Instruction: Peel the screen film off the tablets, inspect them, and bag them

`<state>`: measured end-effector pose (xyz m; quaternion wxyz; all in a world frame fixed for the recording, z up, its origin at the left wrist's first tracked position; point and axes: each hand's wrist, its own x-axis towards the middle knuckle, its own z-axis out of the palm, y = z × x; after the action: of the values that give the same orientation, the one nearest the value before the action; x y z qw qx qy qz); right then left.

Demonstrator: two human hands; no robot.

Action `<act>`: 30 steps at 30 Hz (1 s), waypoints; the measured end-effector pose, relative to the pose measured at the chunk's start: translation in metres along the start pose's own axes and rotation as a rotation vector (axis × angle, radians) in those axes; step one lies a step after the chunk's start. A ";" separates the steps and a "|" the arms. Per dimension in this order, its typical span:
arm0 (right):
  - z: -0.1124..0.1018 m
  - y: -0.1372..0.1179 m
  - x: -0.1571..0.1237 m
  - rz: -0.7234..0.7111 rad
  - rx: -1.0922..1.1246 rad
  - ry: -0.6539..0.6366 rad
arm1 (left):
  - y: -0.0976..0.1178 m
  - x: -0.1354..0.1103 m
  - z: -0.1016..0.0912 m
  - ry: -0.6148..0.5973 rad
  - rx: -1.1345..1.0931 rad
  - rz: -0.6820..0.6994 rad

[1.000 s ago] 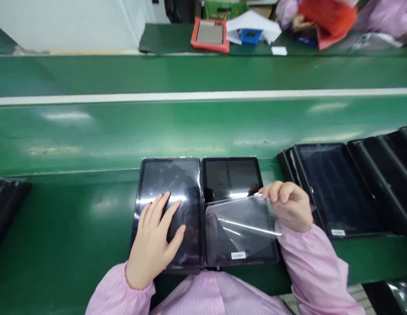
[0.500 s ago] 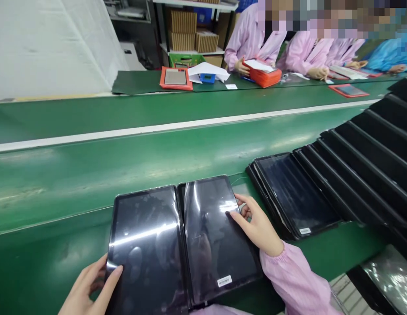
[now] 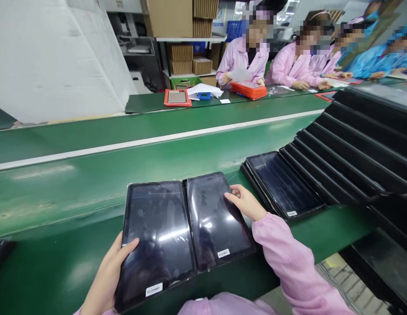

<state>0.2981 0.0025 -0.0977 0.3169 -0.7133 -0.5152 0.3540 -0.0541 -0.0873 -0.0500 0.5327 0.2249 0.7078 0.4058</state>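
Two black tablets lie side by side on the green belt, their glossy screens reflecting light. My left hand [image 3: 110,272] is shut on the left edge of the left tablet [image 3: 157,236], with the thumb over the screen. My right hand [image 3: 244,201] rests its fingertips on the right part of the right tablet [image 3: 216,216] and does not appear to grip it. A white barcode sticker [image 3: 154,289] sits on the left tablet's lower edge, and another [image 3: 223,253] sits on the right tablet's.
To the right, several black tablets in cases [image 3: 283,186] overlap in a long row. Beyond the green conveyor belt [image 3: 92,192] with its white stripe, co-workers in pink smocks [image 3: 297,65] sit at a bench with an orange tray [image 3: 177,98] and papers.
The view has tilted up and the tablets sit further up in the frame. My left hand has moved further onto the left tablet's edge. My right hand has shifted slightly up the right tablet.
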 end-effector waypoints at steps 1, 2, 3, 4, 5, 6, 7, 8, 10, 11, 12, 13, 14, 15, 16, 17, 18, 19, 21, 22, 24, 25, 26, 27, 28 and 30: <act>0.002 0.001 0.001 -0.002 0.011 0.009 | -0.002 0.001 0.002 -0.024 -0.057 -0.030; 0.004 0.001 0.002 -0.004 0.021 0.023 | -0.003 0.003 0.003 -0.048 -0.105 -0.070; 0.006 0.002 0.003 -0.006 0.031 0.041 | -0.005 0.005 0.003 -0.070 -0.145 -0.100; 0.008 0.002 0.003 -0.008 0.040 0.062 | -0.007 0.007 0.003 -0.087 -0.175 -0.111; 0.010 0.003 0.003 -0.008 0.049 0.082 | -0.009 0.010 0.002 -0.108 -0.201 -0.115; 0.011 0.003 0.003 -0.007 0.059 0.100 | -0.011 0.012 0.001 -0.133 -0.227 -0.111; 0.013 0.002 0.003 -0.005 0.073 0.115 | -0.013 0.014 0.000 -0.161 -0.251 -0.105; 0.013 0.000 0.002 -0.002 0.090 0.124 | -0.014 0.016 -0.001 -0.186 -0.273 -0.095; 0.012 -0.005 0.000 0.002 0.137 0.129 | -0.016 0.018 -0.002 -0.214 -0.313 -0.071; 0.011 -0.009 -0.001 0.000 0.168 0.119 | -0.017 0.019 -0.003 -0.219 -0.335 -0.060; 0.008 -0.014 -0.004 -0.002 0.201 0.099 | -0.017 0.019 -0.002 -0.220 -0.356 -0.056; 0.005 -0.020 -0.006 -0.004 0.236 0.069 | -0.018 0.020 -0.002 -0.224 -0.374 -0.057; 0.001 -0.026 -0.010 -0.005 0.268 0.033 | -0.018 0.020 -0.002 -0.229 -0.390 -0.058; -0.004 -0.032 -0.013 -0.006 0.296 -0.004 | -0.018 0.020 -0.002 -0.237 -0.403 -0.060; -0.009 -0.038 -0.017 -0.006 0.318 -0.038 | -0.018 0.021 -0.002 -0.248 -0.415 -0.059; -0.015 -0.043 -0.021 -0.008 0.332 -0.066 | -0.018 0.021 -0.002 -0.259 -0.426 -0.056; -0.021 -0.048 -0.024 -0.009 0.344 -0.084 | -0.018 0.022 -0.002 -0.272 -0.438 -0.052; -0.028 -0.053 -0.026 -0.009 0.359 -0.092 | -0.018 0.022 -0.003 -0.284 -0.448 -0.046; -0.037 -0.061 -0.028 -0.005 0.407 -0.082 | -0.018 0.023 -0.004 -0.306 -0.464 -0.043; -0.040 -0.064 -0.028 -0.001 0.444 -0.067 | -0.018 0.023 -0.004 -0.318 -0.470 -0.044; -0.037 -0.071 -0.027 0.007 0.535 -0.052 | -0.017 0.023 -0.005 -0.341 -0.483 -0.048; -0.031 -0.074 -0.026 0.014 0.575 -0.066 | -0.017 0.023 -0.005 -0.347 -0.493 -0.053; -0.023 -0.077 -0.026 0.022 0.606 -0.092 | -0.017 0.023 -0.005 -0.348 -0.504 -0.063; -0.012 -0.079 -0.026 0.028 0.625 -0.125 | -0.017 0.022 -0.004 -0.349 -0.515 -0.073; 0.001 -0.082 -0.027 0.032 0.633 -0.162 | -0.016 0.021 -0.004 -0.350 -0.525 -0.081; 0.029 -0.087 -0.030 0.027 0.631 -0.227 | -0.015 0.020 -0.004 -0.362 -0.542 -0.082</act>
<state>0.2235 -0.0003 -0.0372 0.4579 -0.5429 -0.4026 0.5776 -0.0624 -0.0821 -0.0734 0.7063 0.1149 0.4761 0.5112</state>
